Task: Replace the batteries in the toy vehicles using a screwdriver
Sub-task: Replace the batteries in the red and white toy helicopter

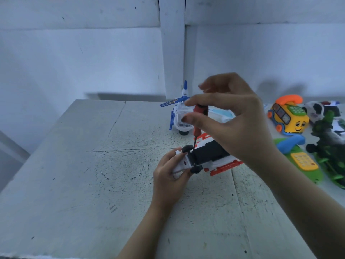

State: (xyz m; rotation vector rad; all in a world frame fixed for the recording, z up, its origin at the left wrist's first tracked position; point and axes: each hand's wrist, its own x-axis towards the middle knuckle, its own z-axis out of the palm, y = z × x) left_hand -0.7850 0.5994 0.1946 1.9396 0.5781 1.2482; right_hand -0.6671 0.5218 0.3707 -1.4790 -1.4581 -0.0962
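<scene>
Holding the toy vehicle from its left end, the left hand has its fingers curled around the white body. The vehicle is white and orange and is turned upside down, so its black underside and two small black wheels face up. It is in the middle of the counter, a little to the right; I cannot tell if its orange part rests on the surface or is lifted a little above it.

The right hand comes from the near right and is above the vehicle. Its thumb and first fingers pinch the red and black handle of the screwdriver, and the other fingers are spread loosely above. The screwdriver stands almost upright, slightly tilted, and its thin dark shaft goes down to the underside of the vehicle, just beside the far wheel. The tip itself is too small to see clearly.

Behind the hands, on the far side of the counter, stands a blue and white toy helicopter. At the right edge lie more toys close together: a yellow toy telephone car with an orange receiver, a green toy phone with a yellow keypad, a dark green toy vehicle, and a white and black police car at the far right. A pale wall is behind the counter.
</scene>
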